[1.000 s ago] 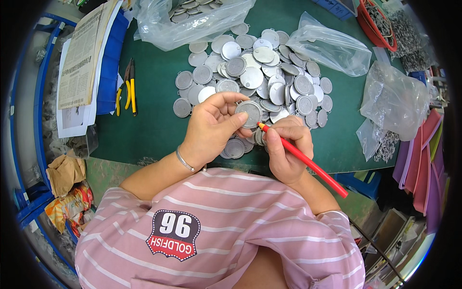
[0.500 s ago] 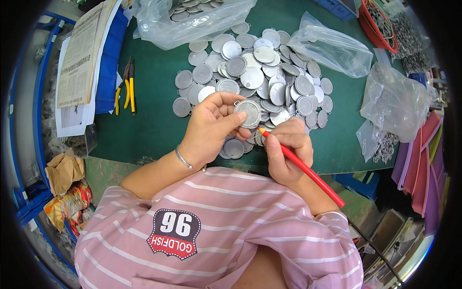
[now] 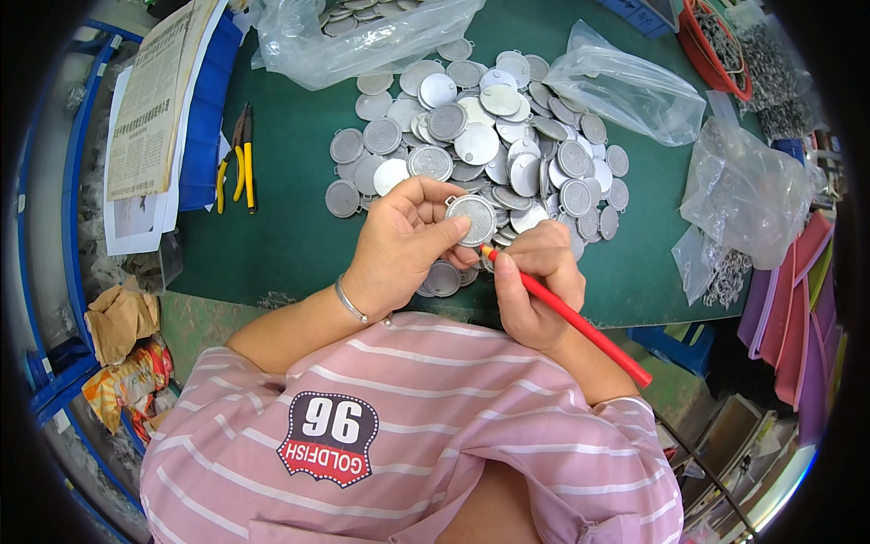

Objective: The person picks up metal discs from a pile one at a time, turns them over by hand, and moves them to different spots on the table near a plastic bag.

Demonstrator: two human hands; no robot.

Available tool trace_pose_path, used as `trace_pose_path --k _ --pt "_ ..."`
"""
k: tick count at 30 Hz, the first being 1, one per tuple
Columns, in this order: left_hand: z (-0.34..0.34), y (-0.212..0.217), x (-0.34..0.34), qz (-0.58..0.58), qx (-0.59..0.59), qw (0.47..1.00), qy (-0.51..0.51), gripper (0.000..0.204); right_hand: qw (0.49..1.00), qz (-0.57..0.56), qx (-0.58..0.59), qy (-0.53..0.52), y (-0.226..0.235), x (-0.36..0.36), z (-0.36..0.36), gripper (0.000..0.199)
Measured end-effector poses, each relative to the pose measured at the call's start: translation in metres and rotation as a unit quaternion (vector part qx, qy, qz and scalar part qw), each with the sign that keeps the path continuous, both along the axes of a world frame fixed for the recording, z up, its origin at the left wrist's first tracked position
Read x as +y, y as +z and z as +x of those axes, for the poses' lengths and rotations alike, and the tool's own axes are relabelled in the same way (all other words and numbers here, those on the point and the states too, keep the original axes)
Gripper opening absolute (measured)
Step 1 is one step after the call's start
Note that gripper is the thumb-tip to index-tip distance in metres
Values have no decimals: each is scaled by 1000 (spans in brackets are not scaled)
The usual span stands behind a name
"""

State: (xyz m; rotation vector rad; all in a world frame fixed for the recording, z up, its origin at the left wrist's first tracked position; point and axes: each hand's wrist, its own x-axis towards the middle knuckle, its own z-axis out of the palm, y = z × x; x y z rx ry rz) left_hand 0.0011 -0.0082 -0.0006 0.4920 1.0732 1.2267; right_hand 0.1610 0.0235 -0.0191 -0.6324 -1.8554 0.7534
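A broad, dark-green, flat-topped table (image 3: 290, 163) is stretching beneath the work, and a loose heap of round, silver-grey, metal-looking discs (image 3: 476, 143) is spreading over its middle, just beyond the hands. The bare left hand (image 3: 403, 236) is clamping one piece: its thumb is pressing on the face while the other fingers are curling round behind, though exactly where they are meeting the back is hidden. The bare right hand (image 3: 539, 286) is pinching, thumb and fingers closed together, a long, straight, red pencil (image 3: 580, 319) near its sharpened end, the shaft slanting out toward the lower right. The held piece, a flat, round, grey disc with a textured face (image 3: 480, 216), is sitting in front of the heap, tilted toward the head. At its upper left edge a small grey loop (image 3: 450, 200) is sticking out.

By its look, the disc is probably being light for its size, rigid and hard to break, with the thin loop being its weakest part. The raised border is likely giving better purchase than a smooth back, so gripping across opposite edges, or thumb over face, is seeming soundest. The pencil's point is lying at the lower rim; contact is being impossible to tell.
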Motion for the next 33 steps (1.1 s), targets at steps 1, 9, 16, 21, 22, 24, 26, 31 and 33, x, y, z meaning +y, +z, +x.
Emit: trace_pose_path --k 1,9,16,21,22,24,26,31,33 --pt "0 1 0 -2 -11 1000 7 26 1000 2 -13 4 1 -1 1 17" --pt "-4 2 1 -12 -12 1000 9 25 998 -21 50 -24 -7 0 3 27" --pt "-4 3 3 -25 -72 997 -10 22 997 -73 33 -1 -7 2 -4 45" --pt "-3 2 2 -5 -75 997 -9 21 992 -116 51 -7 -9 0 -2 44" --pt "-3 1 2 3 -64 998 -10 21 991 -118 59 -7 -10 0 -2 44" --pt "-2 1 1 11 -52 999 -9 21 991 -113 68 -15 -11 -1 -3 43" --pt "-1 2 2 11 -52 999 -5 20 988 -135 67 -26 -11 -3 -2 40" --pt "-5 -7 0 47 67 996 -46 16 898 -401 180 -1 11 -5 -4 31" --pt "-4 -5 1 39 50 997 -41 15 893 -403 200 13 12 -3 -3 23"
